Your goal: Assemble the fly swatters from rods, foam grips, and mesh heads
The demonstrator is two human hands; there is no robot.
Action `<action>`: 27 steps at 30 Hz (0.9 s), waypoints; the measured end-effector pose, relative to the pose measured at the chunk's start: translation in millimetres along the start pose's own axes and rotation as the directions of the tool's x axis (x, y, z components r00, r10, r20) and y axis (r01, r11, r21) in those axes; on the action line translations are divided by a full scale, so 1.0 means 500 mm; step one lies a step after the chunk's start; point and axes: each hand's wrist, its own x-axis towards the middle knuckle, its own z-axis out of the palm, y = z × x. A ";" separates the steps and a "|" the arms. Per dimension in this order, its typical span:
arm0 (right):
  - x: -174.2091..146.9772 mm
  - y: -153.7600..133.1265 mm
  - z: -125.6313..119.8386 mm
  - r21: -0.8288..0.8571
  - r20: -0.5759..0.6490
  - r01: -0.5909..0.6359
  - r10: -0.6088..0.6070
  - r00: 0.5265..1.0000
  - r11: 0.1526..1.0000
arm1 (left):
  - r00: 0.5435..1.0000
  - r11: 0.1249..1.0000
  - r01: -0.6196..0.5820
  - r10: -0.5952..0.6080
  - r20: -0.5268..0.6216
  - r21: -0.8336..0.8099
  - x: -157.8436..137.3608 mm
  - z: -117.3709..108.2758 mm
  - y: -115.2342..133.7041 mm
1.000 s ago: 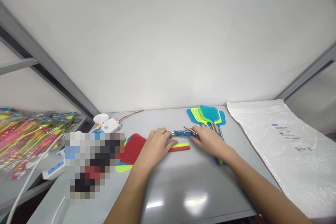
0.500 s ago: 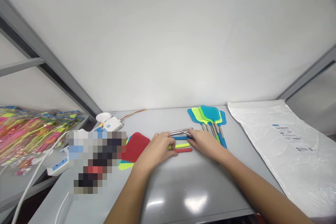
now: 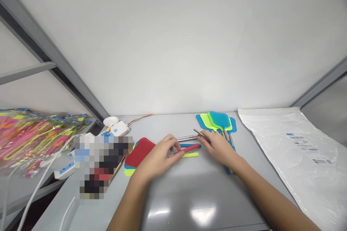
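Note:
My left hand is closed on a red handle, thumb and fingers pinching its left end. Beneath and behind that handle lie a yellow-green handle and a blue handle on the table. A thin metal rod is gripped in my right hand, its tip pointing up and left. More metal rods lie between the hands. Left of my left hand is a stack of fly swatter heads, a red head on top. Several fly swatters lie behind my right hand, blue and green.
A large white plastic mailer with a label covers the table's right side. On the left are a white power strip, a white adapter, cables and a blurred-out patch. Bagged colourful items fill a shelf at far left.
My left hand has lifted the red handle off the table, tilting it over the yellow-green one. My right hand has raised a metal rod, its tip now higher.

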 end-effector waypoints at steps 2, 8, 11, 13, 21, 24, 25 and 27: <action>-0.003 -0.006 -0.003 0.115 -0.026 0.012 -0.009 1.000 0.993 | 0.999 0.997 -0.011 0.007 -0.054 -0.082 -0.018 0.003 -0.001; -0.019 -0.026 0.003 0.434 -0.146 0.048 0.017 0.989 0.900 | 0.927 0.877 -0.097 -0.093 -0.364 -0.470 -0.073 0.046 -0.029; -0.026 -0.033 0.012 0.671 -0.139 0.036 0.078 0.987 0.741 | 0.863 0.737 -0.159 -0.218 -0.455 -0.656 -0.081 0.087 -0.034; -0.029 -0.038 0.021 0.812 -0.099 0.024 0.098 0.990 0.583 | 0.851 0.664 -0.184 -0.262 -0.456 -0.725 -0.080 0.113 -0.031; -0.022 -0.103 0.006 0.998 -0.069 0.068 0.252 0.965 0.013 | 0.958 0.853 0.051 -0.188 -0.215 -0.519 -0.096 0.156 0.010; -0.016 -0.148 -0.020 0.989 -0.090 0.119 0.291 0.953 -0.084 | 0.983 0.900 0.081 -0.143 -0.114 -0.429 -0.100 0.162 0.022; -0.013 -0.162 -0.025 0.986 -0.090 0.125 0.283 0.955 -0.108 | 0.985 0.908 0.084 -0.139 -0.105 -0.410 -0.100 0.165 0.024; -0.007 -0.188 -0.023 0.981 -0.089 0.128 0.252 0.964 -0.144 | 0.983 0.918 0.090 -0.144 -0.114 -0.386 -0.098 0.170 0.025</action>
